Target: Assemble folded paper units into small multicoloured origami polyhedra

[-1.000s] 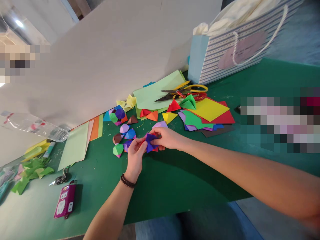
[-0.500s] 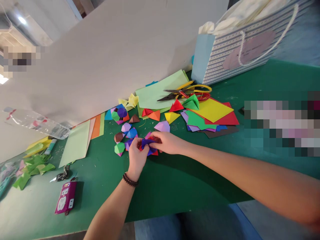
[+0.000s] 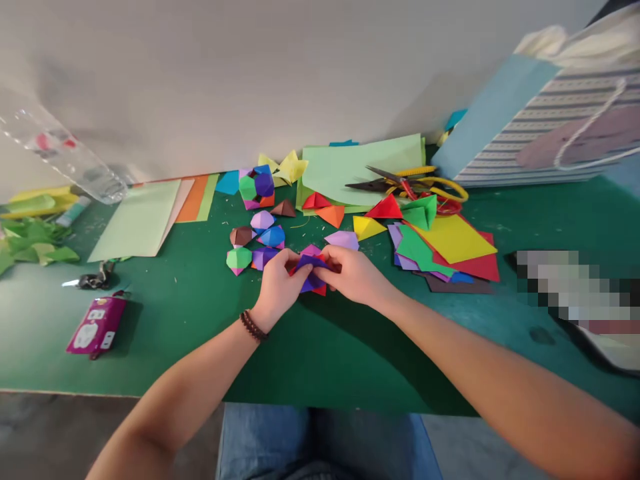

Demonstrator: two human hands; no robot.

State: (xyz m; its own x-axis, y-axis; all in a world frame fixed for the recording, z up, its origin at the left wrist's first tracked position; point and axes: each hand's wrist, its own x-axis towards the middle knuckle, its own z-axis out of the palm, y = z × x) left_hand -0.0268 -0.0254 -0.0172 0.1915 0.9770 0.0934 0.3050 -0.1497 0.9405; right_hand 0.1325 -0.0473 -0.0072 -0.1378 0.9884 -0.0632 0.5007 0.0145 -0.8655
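Observation:
Between my two hands is a folded paper piece (image 3: pixel 311 275), dark purple-blue on top with red and pink parts showing around it. My left hand (image 3: pixel 281 285), with a beaded bracelet at the wrist, pinches its left side. My right hand (image 3: pixel 356 275) pinches the right side, thumbs close together over the middle. Fingers cover much of the piece. Just left of my hands lie several joined paper units, among them a green one (image 3: pixel 239 259) and a blue one (image 3: pixel 272 237). A lilac folded unit (image 3: pixel 342 240) sits right behind my right hand.
Scissors (image 3: pixel 385 180) lie on pale green sheets (image 3: pixel 363 157) by the wall. Coloured paper squares (image 3: pixel 453 239) are stacked at right, before a striped paper bag (image 3: pixel 550 127). At left are a plastic bottle (image 3: pixel 65 150), a magenta pouch (image 3: pixel 97 327) and small clippers (image 3: pixel 93 277). A pixelated phone-like object (image 3: pixel 575 300) lies far right.
The view has levelled and turned, so the table now runs nearly straight across. Both hands keep their pinch on the paper piece, with little visible change in it.

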